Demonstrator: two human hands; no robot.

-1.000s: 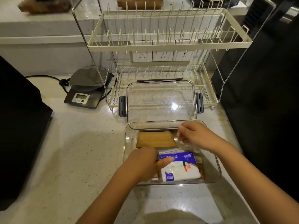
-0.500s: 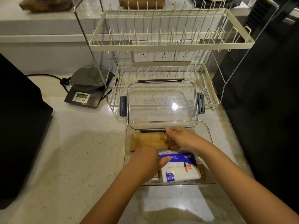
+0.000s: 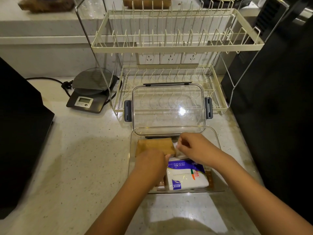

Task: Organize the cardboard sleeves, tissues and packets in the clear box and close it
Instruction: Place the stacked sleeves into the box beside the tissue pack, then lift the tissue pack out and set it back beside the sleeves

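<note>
The clear box (image 3: pixel 213 134) stands open on the counter in front of me. Inside it, a brown cardboard sleeve (image 3: pixel 152 146) lies flat at the far left, and a white and blue tissue pack (image 3: pixel 186 177) lies at the near side. More brown pieces (image 3: pixel 160 183) show to the left of the pack. My left hand (image 3: pixel 150 165) reaches into the box over the sleeve's near edge, its thumb by the tissue pack and its fingers hidden. My right hand (image 3: pixel 194 148) pinches a small pale packet (image 3: pixel 179 154) just right of the sleeve. The clear lid (image 3: pixel 169 106) leans against the dish rack behind the box.
A cream two-tier dish rack (image 3: pixel 169 48) stands behind the box. A kitchen scale (image 3: pixel 88 97) with a cord sits at the back left. Dark appliances (image 3: pixel 20 133) flank the counter on the left, and another (image 3: pixel 279 116) on the right. Wall sockets (image 3: pixel 169 57) are behind the rack.
The cardboard sleeve has shifted left inside the box. My right hand moved left from the box's far right to beside the sleeve. My left hand stayed over the box's left side.
</note>
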